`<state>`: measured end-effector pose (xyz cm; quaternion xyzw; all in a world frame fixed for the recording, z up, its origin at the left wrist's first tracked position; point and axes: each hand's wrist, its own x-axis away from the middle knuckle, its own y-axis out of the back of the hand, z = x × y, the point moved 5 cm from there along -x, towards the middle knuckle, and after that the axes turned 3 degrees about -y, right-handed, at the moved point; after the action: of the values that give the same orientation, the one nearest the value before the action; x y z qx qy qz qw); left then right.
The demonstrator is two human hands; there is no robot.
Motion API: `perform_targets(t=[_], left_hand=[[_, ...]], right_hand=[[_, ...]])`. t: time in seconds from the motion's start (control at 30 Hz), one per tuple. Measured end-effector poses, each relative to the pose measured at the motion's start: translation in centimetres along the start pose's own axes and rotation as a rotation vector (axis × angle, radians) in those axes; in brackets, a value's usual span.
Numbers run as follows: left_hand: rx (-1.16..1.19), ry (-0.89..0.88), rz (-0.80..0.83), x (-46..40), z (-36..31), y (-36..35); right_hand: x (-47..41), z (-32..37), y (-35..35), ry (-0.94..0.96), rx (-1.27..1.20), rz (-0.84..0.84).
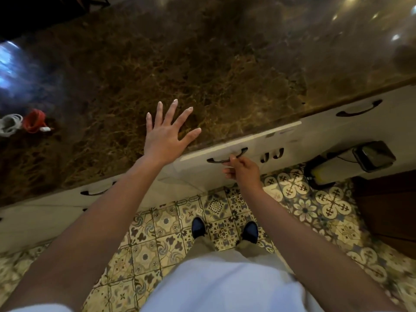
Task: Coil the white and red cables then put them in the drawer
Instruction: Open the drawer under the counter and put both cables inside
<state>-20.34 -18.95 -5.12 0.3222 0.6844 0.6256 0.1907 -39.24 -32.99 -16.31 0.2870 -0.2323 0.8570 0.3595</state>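
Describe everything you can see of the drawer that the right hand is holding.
The drawer has a flat white front, seemingly painted wood, with one dark curved metal-looking handle. It sits just under the brown marble countertop edge and is pulled out only slightly; its inside is not visible. The right hand curls its fingers around the handle. Nothing else touches it.

Brown veined marble countertop (225, 64); white cable (10, 123), red cable (33, 121); cream drawer (258, 143), dark handle (227, 155); floral patterned floor tiles (315, 203)
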Motion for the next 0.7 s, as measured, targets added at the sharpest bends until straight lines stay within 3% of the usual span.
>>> perform_targets(t=[0.2,0.7], left_hand=[[0.002,-0.003,-0.009,-0.1,-0.1,-0.1],[-0.008,-0.056,-0.035,0.0,-0.1,0.0]], right_hand=[[3.2,-2.6,3.3,0.004,0.150,-0.041],[10.4,-6.9,7.9,-0.025,0.121,-0.108]])
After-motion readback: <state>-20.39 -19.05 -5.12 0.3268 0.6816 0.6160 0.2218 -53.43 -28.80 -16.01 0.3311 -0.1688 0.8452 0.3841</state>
